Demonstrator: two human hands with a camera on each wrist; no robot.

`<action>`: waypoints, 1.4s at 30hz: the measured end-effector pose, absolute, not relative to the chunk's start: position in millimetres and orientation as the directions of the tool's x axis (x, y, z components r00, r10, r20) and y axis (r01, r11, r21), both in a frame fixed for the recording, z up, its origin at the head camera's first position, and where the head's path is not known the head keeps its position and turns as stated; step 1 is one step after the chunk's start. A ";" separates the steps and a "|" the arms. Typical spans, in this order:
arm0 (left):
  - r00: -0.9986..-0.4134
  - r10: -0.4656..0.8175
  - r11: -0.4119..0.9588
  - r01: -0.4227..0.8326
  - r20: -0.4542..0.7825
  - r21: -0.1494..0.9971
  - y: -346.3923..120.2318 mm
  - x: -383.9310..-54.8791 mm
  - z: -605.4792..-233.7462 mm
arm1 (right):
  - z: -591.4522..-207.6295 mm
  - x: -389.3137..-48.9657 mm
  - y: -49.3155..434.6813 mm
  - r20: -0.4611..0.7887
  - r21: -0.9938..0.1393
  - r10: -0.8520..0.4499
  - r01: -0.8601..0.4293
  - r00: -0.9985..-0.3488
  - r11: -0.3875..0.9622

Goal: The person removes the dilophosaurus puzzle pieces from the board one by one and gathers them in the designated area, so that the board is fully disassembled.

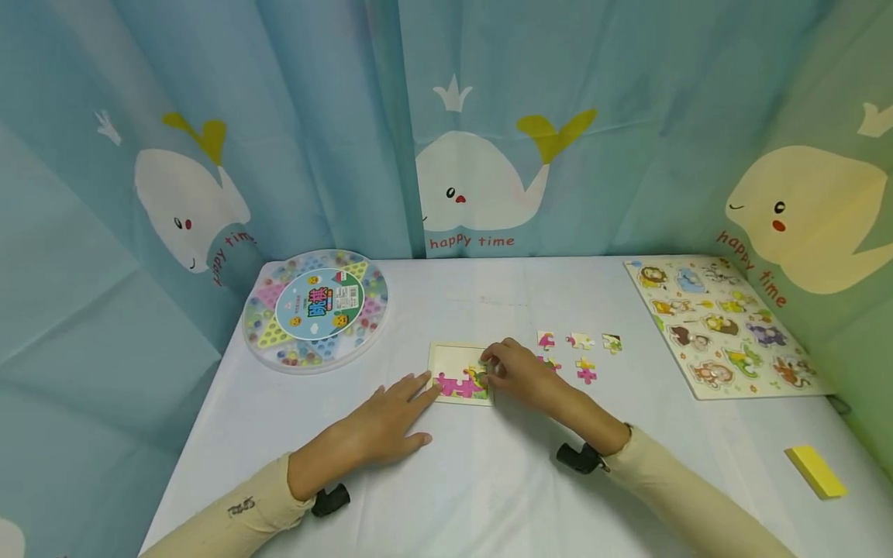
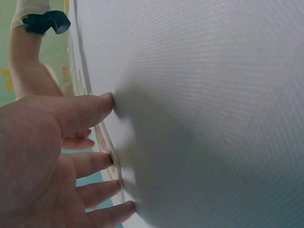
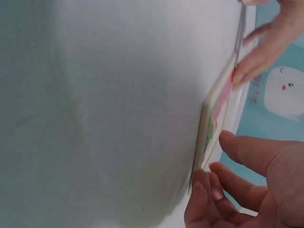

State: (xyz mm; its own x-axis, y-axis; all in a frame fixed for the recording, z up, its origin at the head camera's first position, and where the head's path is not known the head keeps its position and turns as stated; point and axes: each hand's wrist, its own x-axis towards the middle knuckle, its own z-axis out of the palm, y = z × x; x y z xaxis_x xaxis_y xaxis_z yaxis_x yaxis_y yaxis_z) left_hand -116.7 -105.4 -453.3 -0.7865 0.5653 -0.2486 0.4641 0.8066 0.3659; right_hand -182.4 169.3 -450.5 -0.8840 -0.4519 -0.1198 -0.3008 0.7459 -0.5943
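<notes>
Near the middle of the white table [image 1: 488, 480], the puzzle tray [image 1: 446, 358] lies flat, with pink and green pieces [image 1: 469, 388] along its six o'clock side and up toward three. At eight o'clock on it, the left hand [image 1: 387, 422] has its fingers spread wide, fingertips at the rim. At three, the right hand [image 1: 519, 372] bends thumb and fingers at the edge — whether they pinch a piece, I cannot tell. Loose pieces [image 1: 586, 375] lie beyond it, toward two and three o'clock. A sideways push from three could make one piece ride up on its neighbour; if the left fingertips press too lightly, the tray might skid — and the right hand, so near the closest loose piece, could brush it aside.
</notes>
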 end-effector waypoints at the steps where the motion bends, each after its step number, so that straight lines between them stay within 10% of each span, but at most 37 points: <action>1: -0.787 0.565 0.807 0.465 -0.249 0.364 -105.4 -116.7 -453.4 | -450.5 -181.4 166.7 -0.117 -0.579 -0.453 -0.310 -0.884 0.755; 42: -0.785 0.559 0.813 0.455 -0.266 0.364 -101.8 -115.7 -449.2 | -448.9 -182.7 159.3 -0.060 -0.512 -0.532 -0.431 -0.845 0.743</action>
State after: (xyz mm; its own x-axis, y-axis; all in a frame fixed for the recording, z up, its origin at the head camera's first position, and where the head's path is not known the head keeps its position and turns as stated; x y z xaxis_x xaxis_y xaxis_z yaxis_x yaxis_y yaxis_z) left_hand -115.7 -101.8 -449.2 -0.7852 0.5590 -0.2664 0.4552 0.8128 0.3635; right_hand -182.7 159.3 -448.9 -0.8449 -0.5315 -0.0597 -0.4311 0.7427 -0.5124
